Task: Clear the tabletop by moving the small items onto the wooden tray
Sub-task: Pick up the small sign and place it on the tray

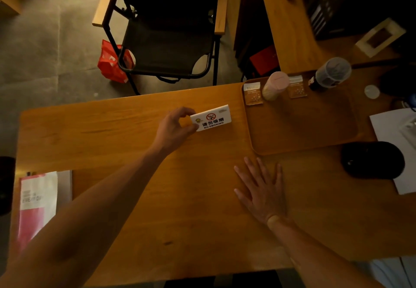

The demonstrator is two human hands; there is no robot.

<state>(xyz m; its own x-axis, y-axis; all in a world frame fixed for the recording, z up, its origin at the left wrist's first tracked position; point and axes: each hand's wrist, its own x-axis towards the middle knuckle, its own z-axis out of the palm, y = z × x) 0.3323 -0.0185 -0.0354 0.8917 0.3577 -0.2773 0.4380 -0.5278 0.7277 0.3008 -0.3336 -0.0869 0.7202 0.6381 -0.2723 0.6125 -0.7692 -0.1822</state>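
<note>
White sign (211, 117) pinched at its left end by the left hand (174, 130); right hand (262, 190) lies flat, fingers apart. Next, likely: carry it right onto the tray (299, 130).

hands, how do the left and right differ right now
The left hand is raised and pinches the end of the no smoking sign; the right hand lies flat, holding nothing. Left fingers curl; right fingers are spread straight. Both are over the wooden table, outside the tray.

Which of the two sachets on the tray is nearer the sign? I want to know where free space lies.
The left sachet, at the tray's far-left corner, left of the pink tube. The other sachet lies right of that tube, farther from the sign.
</note>
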